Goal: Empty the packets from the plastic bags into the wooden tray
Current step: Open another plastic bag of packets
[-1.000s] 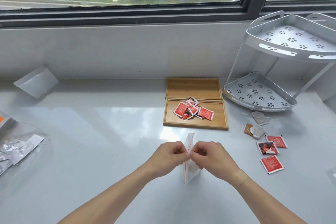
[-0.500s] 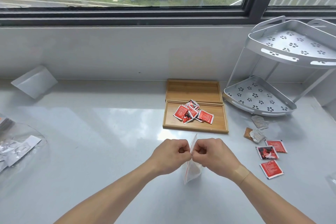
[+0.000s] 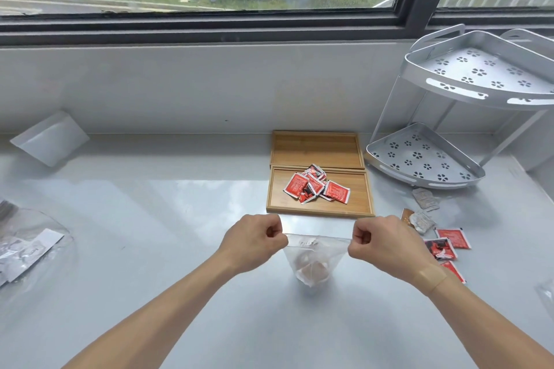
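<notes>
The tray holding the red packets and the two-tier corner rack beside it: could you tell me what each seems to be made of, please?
The tray looks like bamboo or light wood, matte: warm tan with fine straight grain lines. The corner rack looks like metal, perhaps aluminium, with a satin silver finish: thin rigid walls and punched flower-shaped holes.
</notes>
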